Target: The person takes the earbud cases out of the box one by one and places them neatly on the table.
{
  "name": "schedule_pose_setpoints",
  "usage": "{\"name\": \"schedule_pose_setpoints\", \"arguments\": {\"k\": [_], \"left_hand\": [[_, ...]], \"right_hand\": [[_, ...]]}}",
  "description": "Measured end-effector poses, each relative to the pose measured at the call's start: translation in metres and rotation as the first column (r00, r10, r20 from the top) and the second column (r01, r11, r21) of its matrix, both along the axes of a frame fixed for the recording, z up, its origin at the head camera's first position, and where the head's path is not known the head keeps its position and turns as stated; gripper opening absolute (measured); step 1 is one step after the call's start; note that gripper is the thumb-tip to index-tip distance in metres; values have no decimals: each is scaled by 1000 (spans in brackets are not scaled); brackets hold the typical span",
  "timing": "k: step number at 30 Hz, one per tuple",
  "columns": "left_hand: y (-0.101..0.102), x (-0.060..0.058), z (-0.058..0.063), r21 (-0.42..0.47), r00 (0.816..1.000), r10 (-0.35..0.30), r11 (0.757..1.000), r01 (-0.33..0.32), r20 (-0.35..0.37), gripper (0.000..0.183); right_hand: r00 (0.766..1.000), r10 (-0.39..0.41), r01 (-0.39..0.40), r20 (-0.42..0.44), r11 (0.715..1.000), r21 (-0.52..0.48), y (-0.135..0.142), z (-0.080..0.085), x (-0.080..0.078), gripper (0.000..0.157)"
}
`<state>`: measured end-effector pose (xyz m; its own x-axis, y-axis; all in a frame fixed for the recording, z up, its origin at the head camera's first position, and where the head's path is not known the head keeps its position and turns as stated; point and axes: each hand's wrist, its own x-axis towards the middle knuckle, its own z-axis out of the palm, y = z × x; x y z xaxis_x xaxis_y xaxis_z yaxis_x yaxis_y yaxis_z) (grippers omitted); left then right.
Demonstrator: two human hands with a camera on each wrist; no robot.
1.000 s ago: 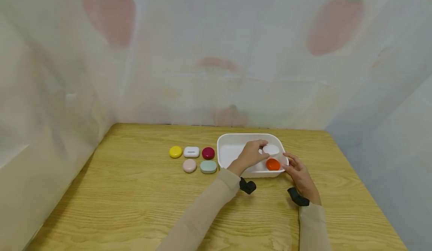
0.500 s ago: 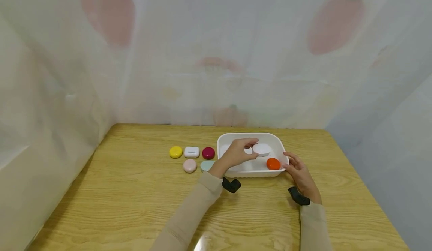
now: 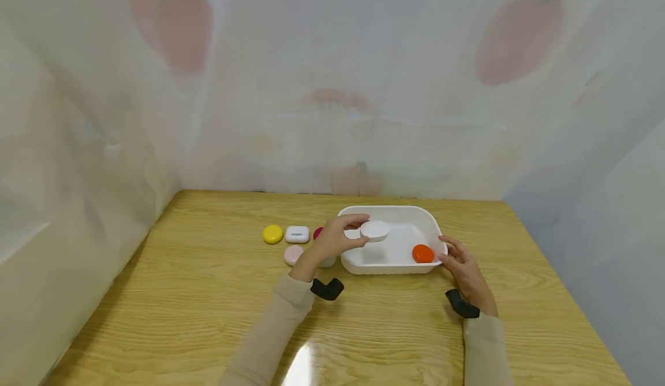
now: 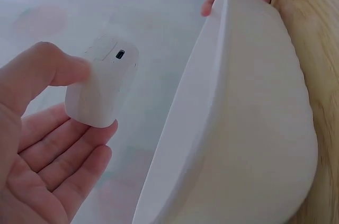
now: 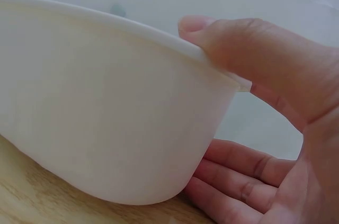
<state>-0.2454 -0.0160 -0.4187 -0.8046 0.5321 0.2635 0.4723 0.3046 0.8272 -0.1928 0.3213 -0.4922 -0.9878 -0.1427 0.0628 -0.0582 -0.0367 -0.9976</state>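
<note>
My left hand pinches a white earbud case between thumb and fingers, over the left part of a white plastic tub. In the left wrist view a small charging port shows on the earbud case. My right hand holds the tub by its right end. Its thumb lies over the rim, with the other fingers against the outer wall. Inside the tub, at the front right corner, sits an orange-red rounded case.
Left of the tub on the wooden table lie a yellow round case, a white case and a pink round case. A dark red case and a pale green one are partly hidden behind my left hand.
My left hand has lifted the white earbud case from the tub's right side and carried it left, now covering part of the red and green cases. The right hand stays at the tub's end.
</note>
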Motion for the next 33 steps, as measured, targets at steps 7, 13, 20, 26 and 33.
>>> {"name": "schedule_pose_setpoints", "arguments": {"k": [7,13,20,26,33], "left_hand": [[-32,4,0,7,995,58,998,-59,81,47],[-65,5,1,27,991,92,995,-95,98,44],[-104,5,-5,62,989,70,995,-78,130,42],[-134,5,-15,32,984,78,996,-84,159,42],[-160,3,-23,6,976,86,996,-89,200,45]], "right_hand": [[1000,4,-4,-5,1000,4,1,1,1,43],[1000,-2,2,-3,1000,14,0,0,0,42],[1000,1,-1,-11,1000,2,1,-1,1,41],[1000,-4,4,-8,1000,12,2,0,2,41],[1000,-4,4,-24,1000,2,2,0,5,41]]}}
